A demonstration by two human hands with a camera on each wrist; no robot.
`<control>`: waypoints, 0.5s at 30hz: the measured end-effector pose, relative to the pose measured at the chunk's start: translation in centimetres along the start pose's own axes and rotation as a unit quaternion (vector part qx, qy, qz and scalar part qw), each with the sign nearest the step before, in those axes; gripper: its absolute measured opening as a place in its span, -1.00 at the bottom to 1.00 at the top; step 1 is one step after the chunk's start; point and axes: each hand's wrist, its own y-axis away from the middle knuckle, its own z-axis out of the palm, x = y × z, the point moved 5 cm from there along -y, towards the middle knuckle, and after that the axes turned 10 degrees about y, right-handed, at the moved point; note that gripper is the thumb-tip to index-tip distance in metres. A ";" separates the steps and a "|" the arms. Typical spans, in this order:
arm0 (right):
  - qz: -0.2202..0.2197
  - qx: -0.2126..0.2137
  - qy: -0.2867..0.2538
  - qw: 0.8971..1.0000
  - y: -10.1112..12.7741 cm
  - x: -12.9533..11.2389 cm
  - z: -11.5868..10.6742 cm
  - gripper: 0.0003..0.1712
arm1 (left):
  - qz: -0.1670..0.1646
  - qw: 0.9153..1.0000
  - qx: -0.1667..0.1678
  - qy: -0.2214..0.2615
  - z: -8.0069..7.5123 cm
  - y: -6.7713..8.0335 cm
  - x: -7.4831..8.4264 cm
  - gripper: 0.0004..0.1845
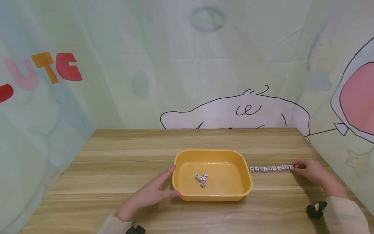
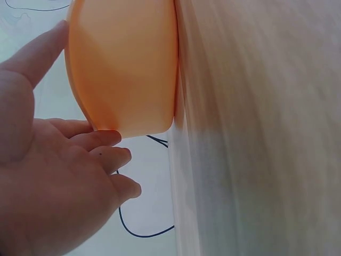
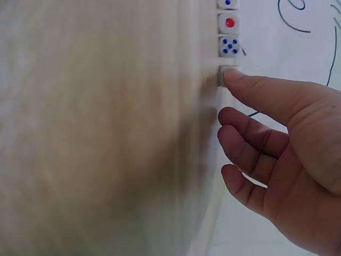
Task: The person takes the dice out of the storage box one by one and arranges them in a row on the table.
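Observation:
A yellow plastic basin (image 1: pixel 216 191) stands on the table, with several white dice (image 1: pixel 204 179) lying in a loose group on its floor. My left hand (image 1: pixel 152 191) rests against the basin's left end, thumb and fingers spread and touching the rim; the left wrist view shows this hand (image 2: pixel 64 176) beside the basin's wall (image 2: pixel 128 64). To the right of the basin runs a straight row of dice (image 1: pixel 270 169). At the row's right end my right hand (image 1: pixel 311 170) pinches a die (image 3: pixel 221 77); the thumb covers much of it, and the index finger is largely hidden in the right wrist view.
The wooden table (image 1: pixel 122 162) reaches back to a printed cloth backdrop (image 1: pixel 122 65) with cartoon drawings. Dark wrist devices (image 1: pixel 316 209) sit at both sleeves. The basin's right wall stands close to the row's left end.

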 end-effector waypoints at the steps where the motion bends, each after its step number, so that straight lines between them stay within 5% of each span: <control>1: -0.002 0.001 0.002 1.000 0.0 -0.2 -0.2 -0.74 | 0.001 1.000 0.000 0.000 0.0 0.0 0.0 -0.02; 7: -0.025 0.032 0.003 0.999 0.0 -2.9 -2.4 -0.66 | 0.005 1.000 -0.004 0.003 0.1 0.0 0.0 -0.02; 15: -0.081 0.076 -0.035 0.993 -0.5 -10.1 -5.3 -0.65 | 0.006 1.000 -0.003 0.005 0.0 0.1 0.0 -0.02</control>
